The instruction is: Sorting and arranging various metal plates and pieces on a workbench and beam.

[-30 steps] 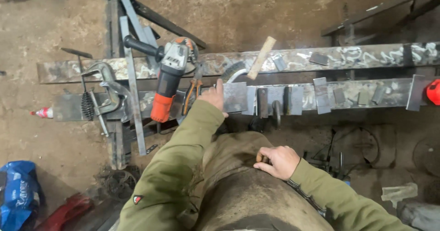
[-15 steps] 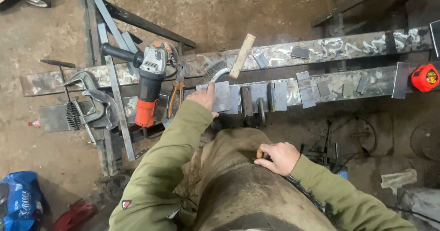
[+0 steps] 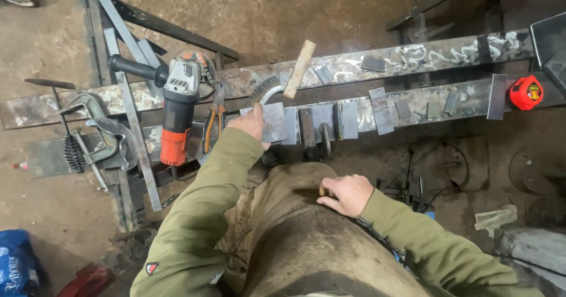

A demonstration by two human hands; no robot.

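Floor (image 3: 306,8): bare, dirty concrete, stained brown-grey, littered with scrap. Two long rusty steel beams (image 3: 413,55) span the view as a counter. Dark angle-iron frame (image 3: 171,28) lies on the floor beyond. Blue bag (image 3: 17,267) at lower left corner. Light dim, even, no hard shadows.

A flat, grey, roughly square steel plate (image 3: 275,122) lies on the near steel bar, leftmost in a row of similar plates, its left edge touched by the left hand (image 3: 250,124), just right of the orange-handled pliers (image 3: 214,120).
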